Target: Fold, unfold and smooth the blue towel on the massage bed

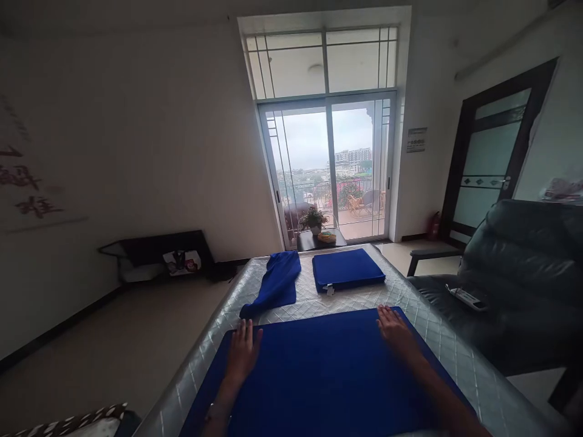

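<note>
Blue stack point(347, 271) looks folded; blue sheet point(328, 376) lies spread.
Left hand point(245, 351) and right hand point(394, 331) flattened on it, gripping nothing; crumpled cloth point(280, 282) unfolded, sheet's near edge unclear.

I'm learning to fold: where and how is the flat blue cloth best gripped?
Likely the far corners of the flat blue cloth, pinched from the far side: both show, along a straight edge, near the left hand and right hand.

On mattress point(437, 328), blue: one spread cloth point(319, 376) between side edges, one crumpled cloth point(281, 280) by far left corner, one folded stack point(348, 268) (layers uncountable) by far right corner. One left hand point(245, 349), one right hand point(394, 329), one armchair point(532, 261).
</note>
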### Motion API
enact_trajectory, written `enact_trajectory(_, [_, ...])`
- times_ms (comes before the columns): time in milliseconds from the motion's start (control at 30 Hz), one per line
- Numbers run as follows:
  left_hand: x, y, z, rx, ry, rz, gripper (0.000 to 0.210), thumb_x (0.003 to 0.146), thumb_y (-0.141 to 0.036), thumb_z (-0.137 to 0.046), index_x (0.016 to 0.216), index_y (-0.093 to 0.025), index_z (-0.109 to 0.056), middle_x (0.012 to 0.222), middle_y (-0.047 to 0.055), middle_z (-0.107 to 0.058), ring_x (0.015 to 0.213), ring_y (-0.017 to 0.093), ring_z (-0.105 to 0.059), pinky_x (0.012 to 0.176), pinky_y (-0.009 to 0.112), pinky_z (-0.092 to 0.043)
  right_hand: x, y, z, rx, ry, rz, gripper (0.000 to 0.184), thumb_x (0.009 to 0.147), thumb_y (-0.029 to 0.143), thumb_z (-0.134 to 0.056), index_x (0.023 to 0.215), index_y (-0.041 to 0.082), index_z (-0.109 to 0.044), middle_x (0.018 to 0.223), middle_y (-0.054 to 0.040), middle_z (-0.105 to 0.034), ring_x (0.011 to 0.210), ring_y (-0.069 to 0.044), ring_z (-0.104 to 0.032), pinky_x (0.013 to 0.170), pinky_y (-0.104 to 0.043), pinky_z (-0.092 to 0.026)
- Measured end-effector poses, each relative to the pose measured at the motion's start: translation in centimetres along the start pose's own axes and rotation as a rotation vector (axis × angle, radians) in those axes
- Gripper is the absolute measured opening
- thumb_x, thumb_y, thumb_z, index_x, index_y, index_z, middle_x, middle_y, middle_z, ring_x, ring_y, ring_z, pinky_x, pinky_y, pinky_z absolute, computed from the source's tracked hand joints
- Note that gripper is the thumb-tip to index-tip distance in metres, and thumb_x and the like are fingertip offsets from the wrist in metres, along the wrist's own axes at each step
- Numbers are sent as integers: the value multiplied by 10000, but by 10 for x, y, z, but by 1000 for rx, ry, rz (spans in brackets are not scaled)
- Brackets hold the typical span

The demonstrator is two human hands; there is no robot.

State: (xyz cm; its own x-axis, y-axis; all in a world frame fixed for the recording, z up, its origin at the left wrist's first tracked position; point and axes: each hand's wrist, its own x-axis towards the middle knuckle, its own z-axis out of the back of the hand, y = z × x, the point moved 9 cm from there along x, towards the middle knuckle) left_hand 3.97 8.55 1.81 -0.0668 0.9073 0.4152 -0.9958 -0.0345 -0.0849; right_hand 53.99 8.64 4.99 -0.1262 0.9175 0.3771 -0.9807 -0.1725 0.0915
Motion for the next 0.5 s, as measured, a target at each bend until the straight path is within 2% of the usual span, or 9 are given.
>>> enact_trajectory(33, [-2,-27,-2,-35,38,-29,662,1039,-495,-233,1516,-81,-432,1579,230,-416,1495,336,-336,1184,552,-329,-3,22,2,43,29,32,553,1004,259,-291,1485,88,-504,1548,-153,-462,1466,-244,-383,1226,-448,-279])
enact_trajectory(133, [-12,-124,-13,-141,220,-284,603,1053,-501,-242,1502,-168,-468,1581,158,-443,1494,268,-351,1198,497,-332,-8,95,2,164,153,119,584,1035,338,-238,1529,103,-441,1589,-121,-406,1499,-212,-315,1242,-410,-232])
enact_trajectory(200, [-11,-167,-11,-162,225,-354,584,1060,-486,-253,1512,-173,-451,1586,156,-433,1497,263,-342,1199,494,-334,-6,141,-3,236,230,158,606,1042,369,-214,1551,99,-401,1612,-116,-365,1515,-208,-273,1247,-400,-205])
enact_trajectory(233, [-9,-181,-9,-164,211,-364,576,1063,-475,-257,1514,-170,-445,1582,163,-437,1495,268,-346,1195,499,-340,-3,160,-7,262,265,166,612,1041,375,-212,1558,97,-386,1620,-117,-347,1522,-210,-256,1249,-399,-192])
enact_trajectory(333, [-2,-199,-11,-142,197,-351,559,1070,-437,-248,1507,-157,-453,1564,175,-459,1482,278,-371,1182,505,-361,8,194,-24,294,354,147,613,1033,348,-222,1566,81,-364,1633,-125,-320,1532,-218,-225,1252,-397,-154])
enact_trajectory(400, [-2,-199,-17,-122,219,-344,574,1071,-439,-224,1514,-148,-445,1580,166,-437,1490,275,-355,1198,493,-342,14,201,-37,285,380,126,609,1025,312,-227,1570,69,-350,1640,-132,-303,1537,-217,-209,1252,-393,-135])
enact_trajectory(500, [-7,-197,-23,-121,239,-335,619,1062,-485,-193,1547,-162,-403,1606,138,-397,1514,268,-305,1231,488,-294,19,202,-51,268,354,125,608,1022,294,-217,1581,80,-326,1649,-128,-280,1542,-208,-186,1251,-396,-112])
